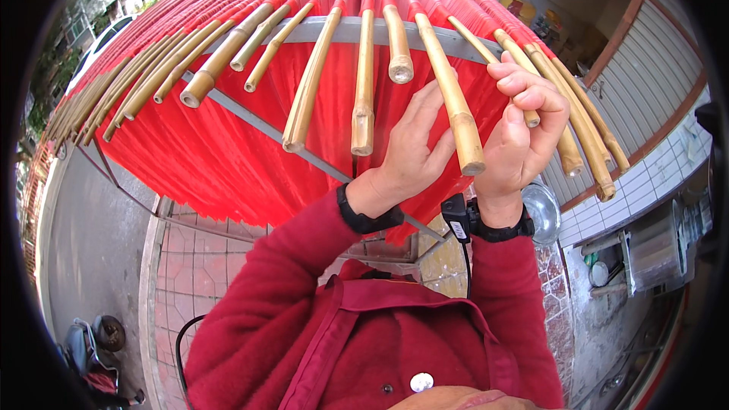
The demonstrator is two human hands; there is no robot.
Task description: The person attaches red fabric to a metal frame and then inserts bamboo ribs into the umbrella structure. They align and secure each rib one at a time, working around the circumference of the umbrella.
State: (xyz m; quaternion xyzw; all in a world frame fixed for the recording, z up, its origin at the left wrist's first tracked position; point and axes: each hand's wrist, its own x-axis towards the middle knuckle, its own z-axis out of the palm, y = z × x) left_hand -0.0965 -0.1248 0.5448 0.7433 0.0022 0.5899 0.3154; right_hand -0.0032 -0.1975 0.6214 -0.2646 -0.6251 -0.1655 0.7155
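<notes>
Many bamboo poles lie side by side on a grey metal rail (319, 29), with red sheets (235, 125) hanging below in close folds. My left hand (406, 156) is raised beneath a thick bamboo pole (449, 95). Its fingers are stretched and the thumb stands apart; the fingertips are partly hidden behind that pole, so contact is unclear. To its right, my right hand (524, 125) has its fingers curled around the end of a thin bamboo pole (474, 39), whose cut tip shows between fingers and palm. Both wrists wear black bands, the right one with a small black device (457, 218).
More bamboo poles (592, 125) crowd close on the right. A metal basin (541, 212) stands below, near a white-tiled wall (668, 175) and a roller shutter (645, 68). Paving tiles (190, 273) and a grey road (99, 235) lie left. A slanting metal bar (266, 127) crosses under the poles.
</notes>
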